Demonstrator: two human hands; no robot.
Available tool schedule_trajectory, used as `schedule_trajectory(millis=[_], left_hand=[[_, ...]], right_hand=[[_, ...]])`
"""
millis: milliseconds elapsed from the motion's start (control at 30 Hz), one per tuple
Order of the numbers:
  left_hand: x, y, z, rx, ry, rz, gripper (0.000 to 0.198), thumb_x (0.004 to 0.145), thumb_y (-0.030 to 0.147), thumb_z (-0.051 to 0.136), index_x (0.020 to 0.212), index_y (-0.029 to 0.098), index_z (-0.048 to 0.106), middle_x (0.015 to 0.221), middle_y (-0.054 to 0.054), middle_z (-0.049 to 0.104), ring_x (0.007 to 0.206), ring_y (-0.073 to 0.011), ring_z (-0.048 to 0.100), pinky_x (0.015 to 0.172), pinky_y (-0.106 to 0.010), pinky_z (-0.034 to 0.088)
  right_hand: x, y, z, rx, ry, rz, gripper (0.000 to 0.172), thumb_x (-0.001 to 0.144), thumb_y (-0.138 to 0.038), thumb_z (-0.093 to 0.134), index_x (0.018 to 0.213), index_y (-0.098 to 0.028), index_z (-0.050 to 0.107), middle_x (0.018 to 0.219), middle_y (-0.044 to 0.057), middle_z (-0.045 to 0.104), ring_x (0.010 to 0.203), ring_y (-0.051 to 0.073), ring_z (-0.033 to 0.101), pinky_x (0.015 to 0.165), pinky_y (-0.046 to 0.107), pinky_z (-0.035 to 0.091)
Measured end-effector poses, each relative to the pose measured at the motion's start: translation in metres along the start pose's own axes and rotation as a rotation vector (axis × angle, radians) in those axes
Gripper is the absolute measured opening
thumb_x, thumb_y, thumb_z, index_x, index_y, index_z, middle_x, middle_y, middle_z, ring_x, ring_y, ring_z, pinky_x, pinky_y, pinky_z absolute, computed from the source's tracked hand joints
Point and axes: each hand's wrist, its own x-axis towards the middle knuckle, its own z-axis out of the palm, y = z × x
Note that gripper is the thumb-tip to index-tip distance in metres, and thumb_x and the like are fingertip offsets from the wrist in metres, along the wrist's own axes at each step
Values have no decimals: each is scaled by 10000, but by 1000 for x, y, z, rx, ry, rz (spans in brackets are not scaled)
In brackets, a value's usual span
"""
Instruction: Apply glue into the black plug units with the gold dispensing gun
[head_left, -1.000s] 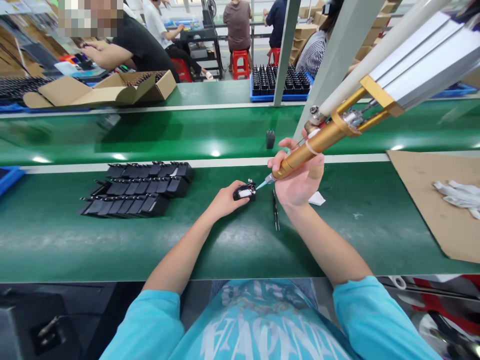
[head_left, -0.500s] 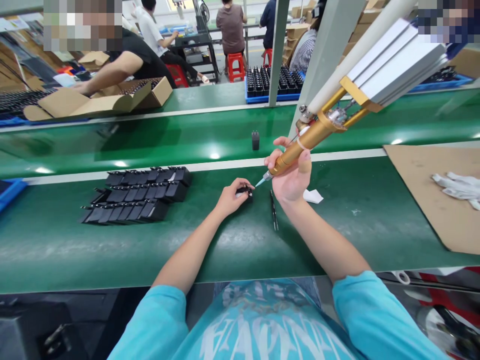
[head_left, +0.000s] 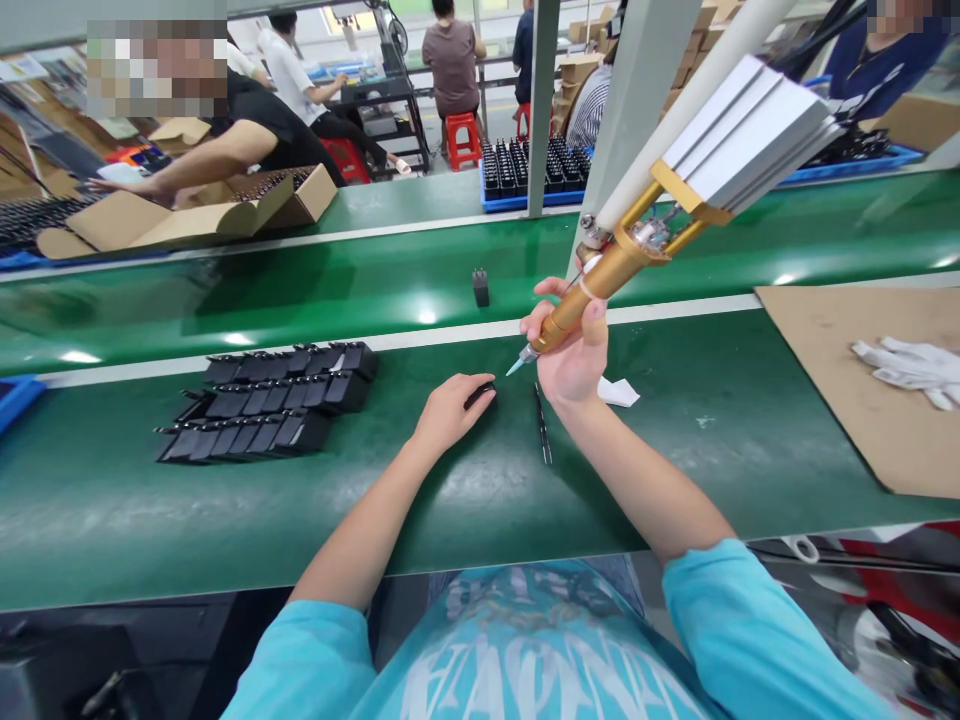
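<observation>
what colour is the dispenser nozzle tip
The dispenser nozzle tip is light blue, seen best in the head view.

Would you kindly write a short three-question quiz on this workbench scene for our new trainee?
1. What does the person's right hand hold?
a) a screwdriver
b) a blue-tipped gold dispenser
c) a roll of tape

2. True or false: the black tweezers lie on the green work surface while the left hand holds a small black part.

3. In how many rows are the black adapter housings on the left set out?

Key:
1. b
2. True; though the left hand hides much of that part.
3. Three
</observation>
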Motion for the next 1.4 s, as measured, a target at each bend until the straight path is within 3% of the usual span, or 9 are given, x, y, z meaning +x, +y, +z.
schedule_trajectory(millis=[133, 300, 400, 500, 633, 700, 867, 1067, 1400], left_hand=[[0, 5, 10, 105, 18, -14, 234, 964, 315, 474, 1097, 214, 639, 1028, -43, 712, 936, -174, 659, 832, -292, 523], [-1, 18, 15, 376, -155, -111, 366, 940, 415, 504, 1246, 218, 551, 1081, -85, 659, 963, -240, 632, 709, -315, 517], [-2, 18, 14, 291, -188, -172, 344, 931, 381, 517, 1246, 245, 541, 1047, -87, 631, 1003, -260, 614, 684, -311, 503], [1, 7, 13, -64, -70, -292, 326, 892, 407, 561, 1181, 256, 557, 1004, -64, 625, 962, -250, 623, 700, -318, 504], [8, -7, 6, -901, 76, -663, 429, 850, 539, 537, 1158, 241, 521, 846, -17, 610, 630, -163, 611, 514, -273, 475], [10, -7, -2, -1242, 86, -737, 462, 840, 559, 523, 1165, 231, 515, 808, -13, 606, 555, -135, 580, 447, -242, 431], [9, 10, -20, -1499, 64, -633, 410, 862, 533, 488, 1135, 231, 531, 728, 2, 565, 506, -101, 518, 386, -199, 351], [6, 14, -25, -1466, 48, -430, 441, 806, 554, 557, 1103, 235, 490, 699, 19, 543, 452, -113, 530, 345, -211, 349], [1, 5, -26, -1340, 37, -320, 479, 791, 597, 570, 1099, 249, 455, 767, 6, 588, 467, -130, 585, 359, -222, 405]], right_hand=[[0, 0, 1, -39, 15, 6, 340, 825, -581, 527, 988, -297, 433, 915, -34, 581, 504, 64, 530, 545, 280, 486], [1, 0, 1, -68, 24, 9, 366, 820, -600, 513, 998, -294, 421, 918, -31, 574, 498, 60, 519, 542, 279, 481], [1, -1, 1, -109, 36, 20, 386, 810, -624, 502, 996, -297, 415, 917, -31, 571, 491, 60, 511, 533, 280, 480], [2, -1, 1, -99, 35, 14, 365, 813, -604, 512, 989, -299, 418, 917, -34, 575, 492, 61, 513, 538, 278, 482], [3, 1, -2, -97, 45, -5, 348, 810, -575, 535, 1000, -302, 432, 927, -35, 583, 497, 62, 520, 547, 279, 489], [5, 2, -4, -103, 51, -8, 350, 804, -569, 545, 1005, -302, 443, 927, -35, 585, 496, 61, 520, 545, 277, 485], [7, 2, -8, -105, 65, -21, 323, 808, -534, 553, 1018, -303, 468, 921, -36, 590, 499, 60, 524, 553, 272, 472], [9, 3, -9, -132, 71, -29, 318, 797, -528, 548, 1034, -322, 496, 915, -36, 591, 486, 60, 515, 548, 273, 476], [9, 3, -9, -138, 52, -35, 331, 801, -530, 543, 1071, -341, 520, 922, -35, 586, 495, 64, 514, 551, 284, 486]])
